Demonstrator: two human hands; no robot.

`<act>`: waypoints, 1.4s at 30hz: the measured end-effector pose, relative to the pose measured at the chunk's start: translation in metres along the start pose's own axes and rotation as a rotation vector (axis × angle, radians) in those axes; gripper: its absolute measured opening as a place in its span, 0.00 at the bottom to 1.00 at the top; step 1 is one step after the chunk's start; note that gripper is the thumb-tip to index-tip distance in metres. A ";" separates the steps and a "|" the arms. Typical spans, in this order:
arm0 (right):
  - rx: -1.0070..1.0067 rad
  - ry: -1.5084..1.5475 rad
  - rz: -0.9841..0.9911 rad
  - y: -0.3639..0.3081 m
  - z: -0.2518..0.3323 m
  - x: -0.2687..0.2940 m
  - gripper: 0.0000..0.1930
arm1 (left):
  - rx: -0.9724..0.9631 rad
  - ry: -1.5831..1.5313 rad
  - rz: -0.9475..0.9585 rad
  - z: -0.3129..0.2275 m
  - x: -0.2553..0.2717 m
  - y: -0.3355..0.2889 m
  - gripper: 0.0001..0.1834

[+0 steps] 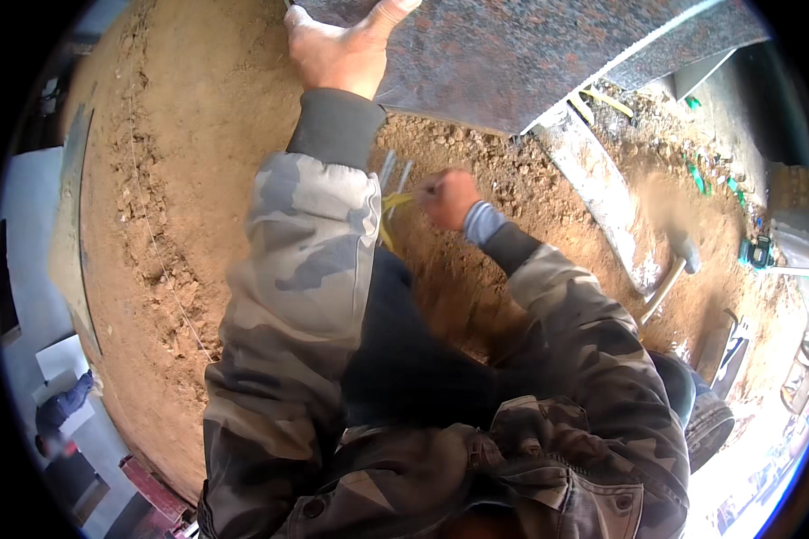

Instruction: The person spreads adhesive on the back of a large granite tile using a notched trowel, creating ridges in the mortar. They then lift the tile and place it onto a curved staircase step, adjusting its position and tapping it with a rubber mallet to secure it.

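Note:
My left hand (340, 45) rests flat against the near edge of a large dark reddish granite slab (512, 54) at the top of the view, fingers spread on the stone. My right hand (448, 198) is closed around a small tool with a yellow handle (395, 202) and thin metal prongs, held just above loose brown soil (476, 162) below the slab's edge. Both arms wear camouflage sleeves with dark cuffs.
A hammer with a wooden handle (670, 274) lies on the soil to the right. A pale stone strip (598, 193) runs beside the slab. A thin string line (157, 242) crosses the soil on the left. Green and yellow bits and tools lie at the far right.

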State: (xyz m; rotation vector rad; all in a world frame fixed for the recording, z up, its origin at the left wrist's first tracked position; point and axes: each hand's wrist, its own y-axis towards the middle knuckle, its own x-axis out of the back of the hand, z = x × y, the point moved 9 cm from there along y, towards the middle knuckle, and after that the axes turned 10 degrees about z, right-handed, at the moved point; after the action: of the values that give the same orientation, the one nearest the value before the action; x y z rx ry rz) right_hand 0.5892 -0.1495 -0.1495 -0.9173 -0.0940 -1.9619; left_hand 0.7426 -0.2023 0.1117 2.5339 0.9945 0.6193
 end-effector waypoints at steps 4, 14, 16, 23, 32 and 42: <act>-0.178 0.385 -0.025 -0.021 -0.050 0.020 0.08 | 0.021 -0.037 0.053 -0.005 -0.006 0.000 0.41; -0.238 1.139 0.284 -0.029 -0.108 -0.026 0.11 | -0.047 0.010 0.025 -0.005 -0.003 0.000 0.41; -0.209 1.070 0.306 -0.023 -0.110 -0.025 0.10 | -0.033 0.054 0.016 -0.005 -0.002 0.000 0.41; -0.172 0.924 0.567 -0.020 -0.080 -0.045 0.12 | -0.001 0.029 0.015 0.002 -0.002 0.001 0.42; -0.426 0.738 0.758 -0.035 -0.061 -0.080 0.25 | -0.012 0.026 0.028 -0.004 -0.002 0.002 0.39; 0.057 0.091 0.046 -0.038 0.008 -0.026 0.22 | 0.052 -0.101 0.075 0.005 -0.006 0.002 0.46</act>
State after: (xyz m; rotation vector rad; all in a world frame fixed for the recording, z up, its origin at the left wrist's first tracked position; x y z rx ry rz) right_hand 0.5717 -0.1062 -0.1496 -0.7855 -0.0752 -1.9454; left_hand 0.7425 -0.2087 0.1067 2.6295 0.8952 0.4867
